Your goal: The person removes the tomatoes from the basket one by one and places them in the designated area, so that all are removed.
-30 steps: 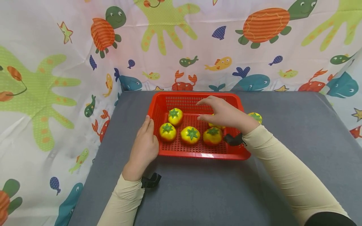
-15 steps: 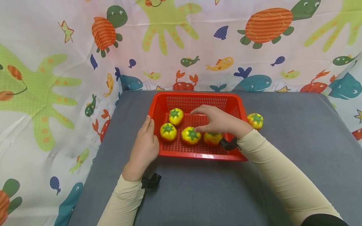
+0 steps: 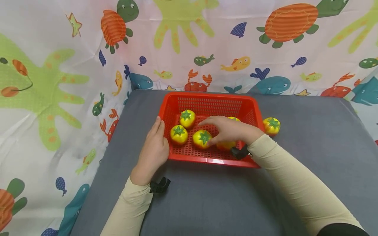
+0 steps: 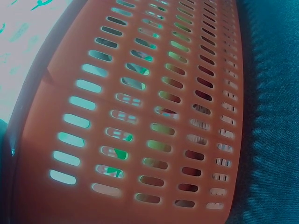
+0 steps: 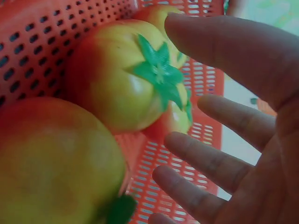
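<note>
A red plastic basket [image 3: 212,160] with slotted walls holds several yellow-and-red tomatoes with green star-shaped tops. My left hand [image 3: 153,154] rests against its left side, fingers straight along the rim; the left wrist view shows only the basket's slotted wall [image 4: 154,116]. Inside the basket, my right hand [image 3: 230,129] hovers with fingers spread and slightly bent. Its thumb is by the front middle tomato [image 3: 202,139], which the right wrist view shows as a tomato [image 5: 117,79] lying beyond the fingertips. Two tomatoes at the right are partly hidden under this hand.
Outside the basket, one tomato [image 3: 271,126] sits on the grey table [image 3: 218,200] near its right wall. Two tomatoes lie at the left inside, a rear one [image 3: 187,118] and a front one [image 3: 178,134]. A printed curtain [image 3: 177,42] hangs behind and at the left.
My right hand has moved left and down within the basket, towards the front middle tomato. The left hand keeps its place at the basket's left side. The head view has shifted slightly.
</note>
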A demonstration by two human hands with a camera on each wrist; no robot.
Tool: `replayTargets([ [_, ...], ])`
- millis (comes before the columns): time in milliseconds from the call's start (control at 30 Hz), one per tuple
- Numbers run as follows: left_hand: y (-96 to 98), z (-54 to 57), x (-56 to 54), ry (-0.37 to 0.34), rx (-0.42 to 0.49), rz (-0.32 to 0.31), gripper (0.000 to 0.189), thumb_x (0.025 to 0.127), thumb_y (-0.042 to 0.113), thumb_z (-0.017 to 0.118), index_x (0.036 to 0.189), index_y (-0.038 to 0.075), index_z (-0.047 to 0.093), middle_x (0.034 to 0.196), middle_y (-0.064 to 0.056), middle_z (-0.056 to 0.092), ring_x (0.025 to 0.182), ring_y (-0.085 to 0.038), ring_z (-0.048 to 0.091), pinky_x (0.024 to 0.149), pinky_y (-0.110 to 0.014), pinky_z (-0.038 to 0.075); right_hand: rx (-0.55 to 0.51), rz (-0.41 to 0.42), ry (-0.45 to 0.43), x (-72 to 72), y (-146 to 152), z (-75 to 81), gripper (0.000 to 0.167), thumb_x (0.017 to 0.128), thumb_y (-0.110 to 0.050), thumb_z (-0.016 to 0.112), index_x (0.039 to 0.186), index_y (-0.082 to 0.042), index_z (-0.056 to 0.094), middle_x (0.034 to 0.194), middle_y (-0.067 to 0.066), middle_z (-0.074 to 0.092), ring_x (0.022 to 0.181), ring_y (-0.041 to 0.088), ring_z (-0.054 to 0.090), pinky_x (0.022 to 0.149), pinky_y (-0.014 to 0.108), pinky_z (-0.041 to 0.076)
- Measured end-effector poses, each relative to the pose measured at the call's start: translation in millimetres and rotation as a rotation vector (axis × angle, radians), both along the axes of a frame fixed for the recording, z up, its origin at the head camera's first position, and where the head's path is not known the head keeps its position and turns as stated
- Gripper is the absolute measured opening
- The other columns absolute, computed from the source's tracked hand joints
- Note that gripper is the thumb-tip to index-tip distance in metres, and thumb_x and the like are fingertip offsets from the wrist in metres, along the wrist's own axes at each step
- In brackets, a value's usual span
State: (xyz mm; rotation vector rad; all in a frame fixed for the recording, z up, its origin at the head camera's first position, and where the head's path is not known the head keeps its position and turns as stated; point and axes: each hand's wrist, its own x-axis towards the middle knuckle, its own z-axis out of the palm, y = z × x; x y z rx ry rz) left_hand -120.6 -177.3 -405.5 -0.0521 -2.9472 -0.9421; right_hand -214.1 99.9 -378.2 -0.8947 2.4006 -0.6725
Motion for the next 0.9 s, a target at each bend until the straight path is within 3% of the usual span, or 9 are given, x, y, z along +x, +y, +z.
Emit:
replayTargets([
  [667, 0.5, 1.4, -1.6, -0.021, 0.006, 0.013, 0.064, 0.102, 0.009, 0.051, 0.162, -0.003, 0.033, 0.175, -0.011, 0.019, 0.158, -0.036, 0.027, 0.121, -0.058, 0.033, 0.031, 0.058, -0.062, -2.6, -5, -6.9, 0.071, 0.087, -0.02, 0.086, 0.152, -0.022, 0.057, 0.15, 0.002, 0.058, 0.135, 0.025, 0.053, 0.115, 0.052, 0.045],
  [900, 1.4, 0.2, -1.2, -0.021, 0.005, 0.014, 0.064, 0.102, 0.01, 0.052, 0.161, -0.003, 0.033, 0.175, -0.012, 0.02, 0.158, -0.036, 0.028, 0.121, -0.058, 0.033, 0.04, 0.058, -0.057, -5.3, -5, -12.1, 0.069, 0.09, -0.022, 0.084, 0.153, -0.022, 0.056, 0.15, 0.001, 0.059, 0.131, 0.024, 0.054, 0.114, 0.052, 0.046],
])
